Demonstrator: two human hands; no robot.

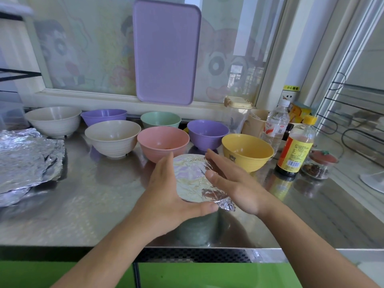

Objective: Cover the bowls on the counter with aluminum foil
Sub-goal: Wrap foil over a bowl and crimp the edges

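Foil (192, 179) drawn flat across the mouth of one bowl at the near middle of the table (87, 206), crinkled but covering the whole opening. Bowl beneath hidden except for a greenish shape under the rim, possibly its wall or only a reflection in the steel. Loose bunched corner of foil (225, 203) jutting out at the near right edge, not yet pressed down.

Left hand (166, 196) cupping the left and near rim, thumb hooked along the front edge, fingers curled round the side. Right hand (232, 183) laid against the right rim with fingers straight and together, pressing rather than gripping. Hands apart, one on each side of the covered bowl.

Judged step: crimping the edge tight. To do well: steady with the left, work the right round the rim in short presses, fold that sticking-out corner down and under the lip, smooth wrinkles outward without poking through the sheet. Thin foil likely to tear if dragged hard, so press and fold, not pull.

Behind, seven bowls uncovered: pink bowl (163, 143) just beyond the foil, yellow bowl (247, 151) to its right, purple bowl (207, 133), cream bowl (113, 137), green bowl (160, 119), a second purple bowl (104, 116) and a second cream bowl (53, 120) farther back. Spare foil sheet (27, 161) crumpled at the left. Sauce bottle (296, 146) and water bottle (275, 125) on the right, near enough to the yellow bowl to mind when reaching.
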